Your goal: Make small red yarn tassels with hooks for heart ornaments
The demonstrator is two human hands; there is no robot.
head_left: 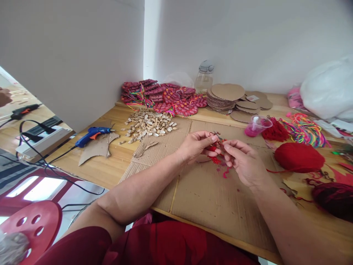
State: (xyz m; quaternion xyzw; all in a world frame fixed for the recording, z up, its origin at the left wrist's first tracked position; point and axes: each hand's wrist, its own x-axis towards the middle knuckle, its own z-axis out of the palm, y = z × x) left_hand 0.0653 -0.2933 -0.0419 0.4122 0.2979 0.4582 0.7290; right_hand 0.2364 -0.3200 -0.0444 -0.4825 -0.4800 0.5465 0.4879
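Observation:
My left hand point(197, 145) and my right hand point(244, 162) meet over a flat cardboard sheet point(209, 195) in the middle of the table. Both pinch a small red yarn piece point(213, 151), with a thin dark strand sticking up between the fingertips. Red yarn scraps point(224, 171) lie on the cardboard just below the hands. A red yarn ball point(299, 157) sits to the right of my right hand, its strand running toward it.
A blue glue gun point(92, 134) lies at the left on a cardboard scrap, beside a pile of pale shells point(149, 125). Finished red woven discs point(165, 96), cardboard cut-outs point(227, 96), a pink cup point(256, 126), neon cords point(303, 129) and dark yarn point(335, 198) ring the table. A red stool point(35, 224) stands at lower left.

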